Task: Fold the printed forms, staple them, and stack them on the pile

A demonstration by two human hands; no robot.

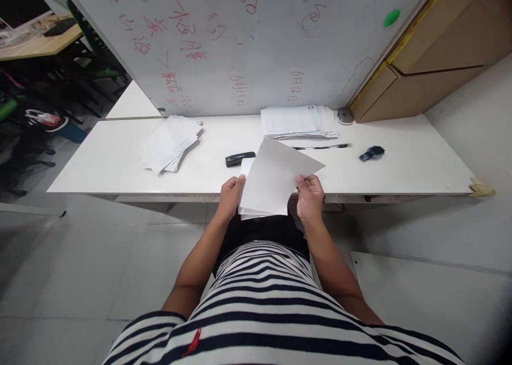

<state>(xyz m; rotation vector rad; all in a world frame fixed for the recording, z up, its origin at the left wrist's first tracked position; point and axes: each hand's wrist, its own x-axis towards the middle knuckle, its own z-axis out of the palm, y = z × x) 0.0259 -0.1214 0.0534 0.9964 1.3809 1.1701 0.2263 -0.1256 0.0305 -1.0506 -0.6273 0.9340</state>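
Note:
Several white paper sheets (272, 175) are held over the front edge of the white desk (120, 157). My left hand (231, 194) pinches them at their left edge. At the right, my right hand (310, 197) is closed on the edge of the top sheet, which is bent and fanned away from those below. A black stapler (240, 159) lies just beyond my left hand. Behind the sheets is a stack of printed papers (296, 121), with a dark pen-like stick (324, 147) in front of it. A loose pile of papers (172, 143) sits to the left.
A whiteboard (264, 50) with red writing and a green magnet (392, 17) stands along the desk's back. Cardboard boxes (432, 93) rise at the right. A wristwatch (372, 153) and a grey mouse-like object (344, 116) lie on the right side.

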